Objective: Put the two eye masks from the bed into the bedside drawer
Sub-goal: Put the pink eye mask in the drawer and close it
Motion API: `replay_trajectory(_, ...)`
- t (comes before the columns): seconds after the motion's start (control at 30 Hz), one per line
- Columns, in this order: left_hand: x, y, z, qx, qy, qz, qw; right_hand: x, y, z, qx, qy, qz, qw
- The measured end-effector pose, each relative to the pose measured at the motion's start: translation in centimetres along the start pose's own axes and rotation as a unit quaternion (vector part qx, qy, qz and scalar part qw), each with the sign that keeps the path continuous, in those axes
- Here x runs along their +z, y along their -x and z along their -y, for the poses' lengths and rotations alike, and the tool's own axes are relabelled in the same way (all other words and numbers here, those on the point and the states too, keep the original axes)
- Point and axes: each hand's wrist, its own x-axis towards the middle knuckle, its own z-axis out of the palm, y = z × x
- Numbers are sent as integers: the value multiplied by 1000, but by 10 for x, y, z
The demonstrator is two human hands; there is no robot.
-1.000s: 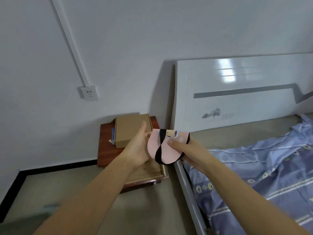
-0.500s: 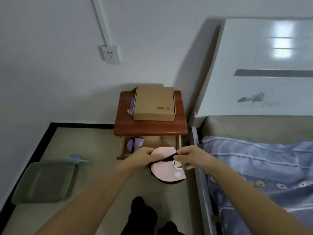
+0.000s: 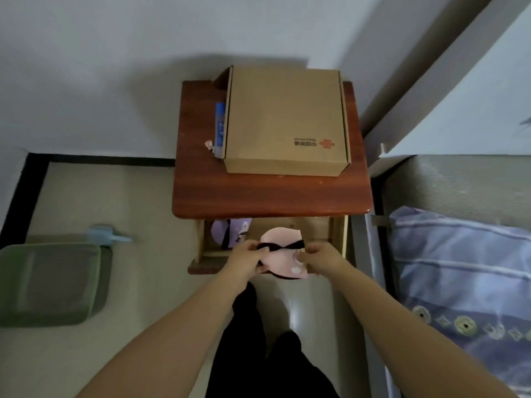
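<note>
A pink eye mask (image 3: pixel 283 238) with a black strap hangs folded between both hands, right above the front of the open bedside drawer (image 3: pixel 337 234). My left hand (image 3: pixel 247 258) pinches its left end and my right hand (image 3: pixel 320 258) pinches its right end. A purple eye mask (image 3: pixel 230 231) lies inside the drawer at its left side, partly under the table top. The drawer sticks out from under the red-brown bedside table (image 3: pixel 270 193).
A cardboard box (image 3: pixel 287 122) and a blue tube (image 3: pixel 220 127) sit on the bedside table. A green plastic bin (image 3: pixel 48 282) stands on the floor at left. The bed with a blue patterned sheet (image 3: pixel 465 271) and white headboard (image 3: pixel 474 96) is at right. My dark-trousered legs (image 3: pixel 258 354) are below.
The view has tilted down over the bedside table. Both hands have carried the pink eye mask lower, over the open drawer, and the purple mask in the drawer shows more clearly.
</note>
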Motion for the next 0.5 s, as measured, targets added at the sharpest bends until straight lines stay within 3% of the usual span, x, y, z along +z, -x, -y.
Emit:
replay_trajectory(0.3,14,-123,0,23,-13,-109,994,28,-146,-5,-56,98,-126,985)
replay_trajectory(0.5,13,-99,22,45,-80,-125,988,31,-124,-16,-70,135,-170,974)
